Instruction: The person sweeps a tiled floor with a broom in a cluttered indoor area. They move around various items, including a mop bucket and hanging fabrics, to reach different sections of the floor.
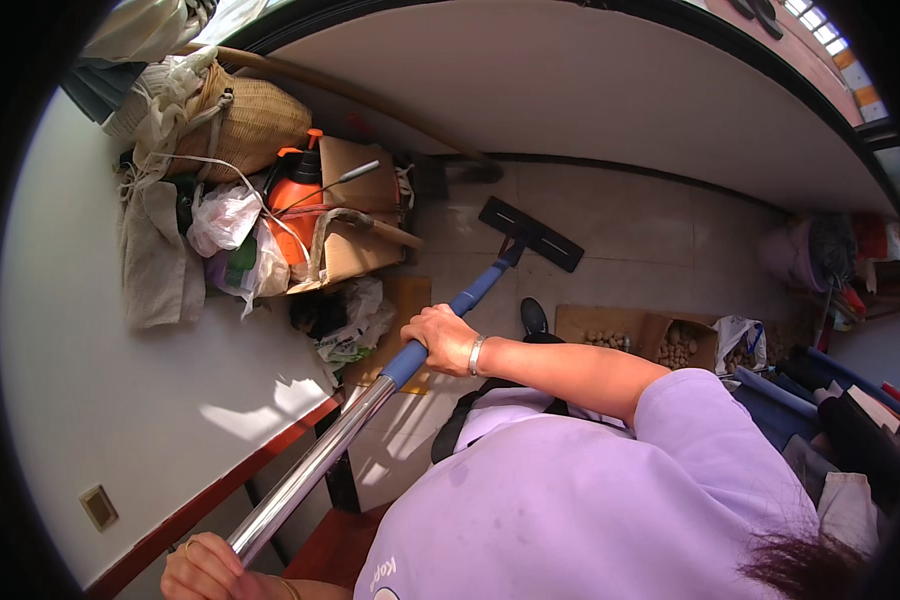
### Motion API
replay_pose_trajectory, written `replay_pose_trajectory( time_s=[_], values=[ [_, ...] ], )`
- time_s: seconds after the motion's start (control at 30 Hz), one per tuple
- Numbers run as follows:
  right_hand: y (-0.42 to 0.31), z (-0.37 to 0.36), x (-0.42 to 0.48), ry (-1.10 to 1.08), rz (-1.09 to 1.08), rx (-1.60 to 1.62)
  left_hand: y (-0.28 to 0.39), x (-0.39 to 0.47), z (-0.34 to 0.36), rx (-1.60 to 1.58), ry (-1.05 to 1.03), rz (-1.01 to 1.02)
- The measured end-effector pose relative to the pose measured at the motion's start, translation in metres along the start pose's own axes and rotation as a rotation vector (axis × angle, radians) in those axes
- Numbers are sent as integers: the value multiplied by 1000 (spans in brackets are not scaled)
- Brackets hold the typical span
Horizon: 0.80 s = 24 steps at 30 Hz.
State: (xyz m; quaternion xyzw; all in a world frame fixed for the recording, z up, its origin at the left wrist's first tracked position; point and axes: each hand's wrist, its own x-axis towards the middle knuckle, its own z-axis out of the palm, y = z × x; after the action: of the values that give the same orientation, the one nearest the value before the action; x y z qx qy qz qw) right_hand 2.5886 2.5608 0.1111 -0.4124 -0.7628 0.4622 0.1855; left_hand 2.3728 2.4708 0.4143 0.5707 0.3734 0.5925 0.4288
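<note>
My right hand (446, 341) is wrapped around the blue grip of a flat mop's pole (311, 461), a metal bracelet at its wrist. Down at the lower left, my left hand (202, 566) holds the chrome upper end of the same pole. The pole slants across the view to a dark rectangular mop head (532, 234), which lies tilted on the pale tiled floor (630, 277). The head's underside is hidden. A dark shoe (533, 316) stands on the floor just below the mop head.
At left, a cardboard box (364, 180) holds an orange pump sprayer (294, 206) and a curved-handled stick, beside a woven basket (262, 120). Plastic bags (356, 319) sit below. To the right are boxed round brown items (676, 346) and a lilac bucket (787, 255). A pale wall (607, 82) curves behind.
</note>
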Motion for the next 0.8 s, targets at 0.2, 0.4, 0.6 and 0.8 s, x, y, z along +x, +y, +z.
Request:
replay_pose_trajectory(
  time_s=[0.2,0.4,0.6,0.8],
  values=[
    [2,6,16,-12,-88,-83,-6,-27,-14,-59,-55,162],
    [14,28,32,-88,-103,-156,-22,-37,-28,89,-221,68],
    [-28,57,19,-224,-196,-66,7,-42,-39,-155,-346,278],
    [-44,55,21,-237,-181,-103,30,-40,-46,-136,-475,240]
  ],
)
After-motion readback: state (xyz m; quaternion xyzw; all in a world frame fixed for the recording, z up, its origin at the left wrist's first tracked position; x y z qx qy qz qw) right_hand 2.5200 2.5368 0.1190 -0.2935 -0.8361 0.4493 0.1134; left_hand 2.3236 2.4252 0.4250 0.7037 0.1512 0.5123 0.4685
